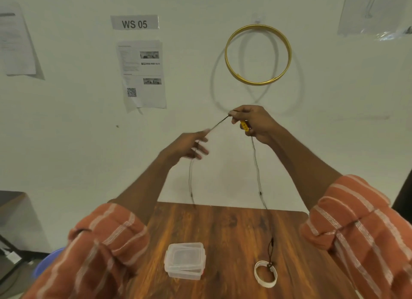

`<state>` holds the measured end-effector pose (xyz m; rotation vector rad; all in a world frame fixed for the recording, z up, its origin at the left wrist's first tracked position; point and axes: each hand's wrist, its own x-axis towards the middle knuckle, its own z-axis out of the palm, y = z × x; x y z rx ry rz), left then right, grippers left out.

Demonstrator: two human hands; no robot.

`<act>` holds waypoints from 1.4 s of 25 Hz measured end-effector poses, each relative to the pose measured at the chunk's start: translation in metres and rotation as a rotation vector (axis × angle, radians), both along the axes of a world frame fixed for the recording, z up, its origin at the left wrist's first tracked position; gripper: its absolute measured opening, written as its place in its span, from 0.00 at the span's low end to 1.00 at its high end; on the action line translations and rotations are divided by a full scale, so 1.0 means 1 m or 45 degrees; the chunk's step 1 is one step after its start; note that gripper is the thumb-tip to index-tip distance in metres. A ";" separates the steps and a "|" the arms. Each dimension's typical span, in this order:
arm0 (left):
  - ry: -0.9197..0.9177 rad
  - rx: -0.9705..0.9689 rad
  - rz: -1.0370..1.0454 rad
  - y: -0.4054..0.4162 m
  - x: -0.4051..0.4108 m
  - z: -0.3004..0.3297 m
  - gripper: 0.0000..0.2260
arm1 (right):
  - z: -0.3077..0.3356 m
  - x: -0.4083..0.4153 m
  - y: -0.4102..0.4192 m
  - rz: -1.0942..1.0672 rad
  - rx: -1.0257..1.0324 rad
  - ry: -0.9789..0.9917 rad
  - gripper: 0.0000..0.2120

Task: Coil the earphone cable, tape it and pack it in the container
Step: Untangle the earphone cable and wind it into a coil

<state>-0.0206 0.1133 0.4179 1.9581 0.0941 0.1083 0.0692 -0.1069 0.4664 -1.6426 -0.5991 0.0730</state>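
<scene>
Both my hands are raised above the wooden table (223, 232) with the dark earphone cable (257, 176) stretched between them. My right hand (254, 122) pinches the cable at its fingertips and grips the yellow inline remote (244, 126). My left hand (189, 146) pinches the cable lower to the left; it is blurred. From each hand a strand hangs down to the table. One strand's end lies by the roll of white tape (265, 274). The clear plastic container (185, 260), lid on, sits at the table's middle.
A gold hoop (258, 54) hangs on the wall behind, with papers and a "WS 05" label (134, 22) to its left. A dark stand and a blue object (48, 262) are on the floor at the left of the table.
</scene>
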 end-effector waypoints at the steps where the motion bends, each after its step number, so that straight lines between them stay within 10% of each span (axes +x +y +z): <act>1: -0.071 -0.017 -0.057 -0.014 0.003 0.013 0.29 | 0.002 -0.003 0.009 -0.026 0.004 -0.012 0.04; 6: -0.385 0.086 -0.019 -0.059 0.020 0.060 0.18 | 0.008 -0.005 0.023 -0.112 0.104 0.001 0.09; 10: -0.619 -0.018 0.087 -0.043 0.027 0.079 0.12 | 0.001 0.007 -0.010 -0.214 0.103 0.135 0.37; 16: -0.723 -0.200 0.220 -0.019 0.029 0.073 0.13 | -0.019 0.026 -0.046 -0.549 0.862 0.239 0.15; 20: -0.675 -0.510 0.262 -0.015 0.027 0.078 0.09 | -0.040 0.024 -0.049 -0.586 0.267 -0.047 0.12; 24: -0.612 -0.087 0.087 -0.017 0.024 0.083 0.07 | -0.042 0.017 -0.044 -0.222 -0.196 -0.025 0.07; 30: -0.616 0.005 -0.004 -0.031 0.025 0.083 0.05 | 0.002 -0.014 0.007 0.169 -0.167 -0.096 0.31; 35: -0.644 0.047 0.051 -0.021 0.024 0.088 0.06 | 0.022 -0.019 0.017 0.131 0.198 -0.131 0.13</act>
